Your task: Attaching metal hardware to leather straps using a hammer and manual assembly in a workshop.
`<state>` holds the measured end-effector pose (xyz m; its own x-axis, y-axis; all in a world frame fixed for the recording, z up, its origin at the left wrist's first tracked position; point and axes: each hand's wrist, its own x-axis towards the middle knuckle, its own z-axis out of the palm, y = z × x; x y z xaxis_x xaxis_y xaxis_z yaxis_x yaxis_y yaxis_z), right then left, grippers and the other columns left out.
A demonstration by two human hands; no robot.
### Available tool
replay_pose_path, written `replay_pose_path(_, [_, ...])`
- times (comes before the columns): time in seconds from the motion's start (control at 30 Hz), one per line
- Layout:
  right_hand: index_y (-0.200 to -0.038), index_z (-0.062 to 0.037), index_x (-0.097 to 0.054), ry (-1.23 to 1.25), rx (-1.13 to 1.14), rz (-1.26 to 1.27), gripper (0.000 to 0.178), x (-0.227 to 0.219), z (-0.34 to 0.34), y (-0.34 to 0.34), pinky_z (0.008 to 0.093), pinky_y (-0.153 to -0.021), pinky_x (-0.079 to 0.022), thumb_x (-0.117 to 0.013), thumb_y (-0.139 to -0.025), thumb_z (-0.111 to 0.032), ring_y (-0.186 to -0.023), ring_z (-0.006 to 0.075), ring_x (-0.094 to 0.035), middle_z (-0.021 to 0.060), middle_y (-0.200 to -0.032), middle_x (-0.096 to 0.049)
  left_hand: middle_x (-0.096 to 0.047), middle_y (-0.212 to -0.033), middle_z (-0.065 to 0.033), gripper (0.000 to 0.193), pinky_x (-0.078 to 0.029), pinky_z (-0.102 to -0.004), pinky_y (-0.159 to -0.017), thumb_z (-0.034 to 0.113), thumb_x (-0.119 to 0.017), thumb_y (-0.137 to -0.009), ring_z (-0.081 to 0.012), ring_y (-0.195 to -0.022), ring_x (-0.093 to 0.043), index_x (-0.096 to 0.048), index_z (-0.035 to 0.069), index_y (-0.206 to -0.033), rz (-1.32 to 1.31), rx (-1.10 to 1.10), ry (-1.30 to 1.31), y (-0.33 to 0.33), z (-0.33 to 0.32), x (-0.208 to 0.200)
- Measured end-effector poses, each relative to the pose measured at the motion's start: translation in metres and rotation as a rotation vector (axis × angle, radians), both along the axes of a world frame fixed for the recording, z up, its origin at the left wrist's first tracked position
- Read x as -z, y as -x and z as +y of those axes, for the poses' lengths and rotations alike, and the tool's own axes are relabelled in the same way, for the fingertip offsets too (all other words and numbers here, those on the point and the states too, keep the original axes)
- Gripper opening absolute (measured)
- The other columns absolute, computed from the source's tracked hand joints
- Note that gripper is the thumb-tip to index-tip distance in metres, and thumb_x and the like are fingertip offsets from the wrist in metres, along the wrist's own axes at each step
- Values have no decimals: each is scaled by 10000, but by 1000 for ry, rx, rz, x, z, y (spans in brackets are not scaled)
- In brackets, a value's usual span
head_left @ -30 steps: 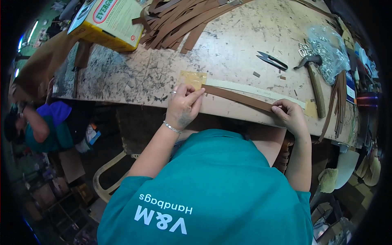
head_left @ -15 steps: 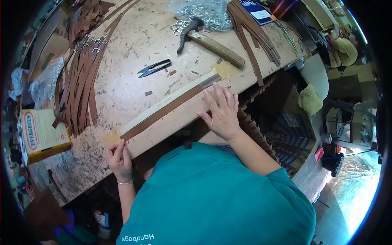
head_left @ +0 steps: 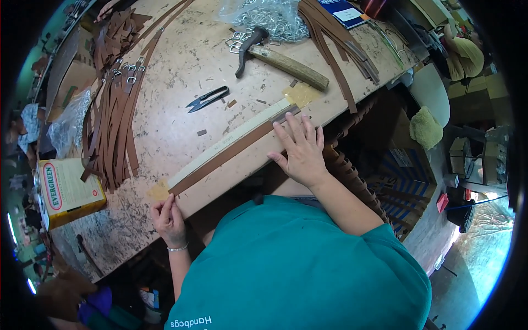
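Observation:
A long brown leather strap point(head_left: 231, 151) lies along the near edge of the worktable, beside a pale marked strip point(head_left: 228, 140). Yellowish tape patches point(head_left: 303, 94) sit at both ends of that strip. My left hand point(head_left: 169, 223) pinches the strap's left end between thumb and fingers at the table edge. Palm down, my right hand point(head_left: 301, 148) is spread, its fingertips resting by the strap's greyish right end point(head_left: 285, 114). Beyond the strap lie small black thread snips point(head_left: 208, 100) and a hammer point(head_left: 289, 67) with a wooden handle.
Brown straps with metal buckles point(head_left: 113, 126) are heaped on the left, near a yellow and cream can point(head_left: 71, 190). At the back are a clear bag of metal rings point(head_left: 269, 19), more straps point(head_left: 335, 49) and a blue booklet point(head_left: 344, 12). Small scraps dot the tabletop.
The strap's right end has shifted slightly toward me beside the pale strip. My left hand keeps its pinch, and my right hand stays spread. The whole view has turned a little.

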<state>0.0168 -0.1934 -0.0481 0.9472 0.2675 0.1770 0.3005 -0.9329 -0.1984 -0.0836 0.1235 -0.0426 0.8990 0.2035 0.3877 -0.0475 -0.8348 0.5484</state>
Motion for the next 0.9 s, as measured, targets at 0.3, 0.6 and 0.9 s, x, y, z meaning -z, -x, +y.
replay_pose_path(0.3, [-1323, -202, -392, -23, -3, 16, 621, 3, -1, -3, 659, -956, -190, -435, -823, -568, -1291, 378, -179, 101, -1417, -246, -487, -795, -83, 220, -404, -250, -587, -53, -576, -756, -169, -699, -487, -668, 20, -941, 18, -32, -2, -2, 0, 4])
replay_pose_path(0.6, [-1300, -191, -425, 45, -25, 54, 611, -12, -4, -5, 616, -970, -184, -476, -812, -555, -1273, 370, -205, 115, -1388, -282, -531, -824, -142, 68, -454, -335, -639, -10, -582, -732, -286, -746, -544, -604, -2, -796, 58, 62, -88, -48, -38, -41])
replay_pose_path(0.9, [-1272, -148, -439, 70, -63, 73, 642, -9, 0, -6, 661, -922, -240, -635, -715, -398, -1258, 377, -238, 127, -1368, -291, -530, -801, -162, 100, -460, -391, -639, 87, -541, -787, -344, -731, -545, -520, 6, -843, 141, 759, 102, -149, -164, -17])
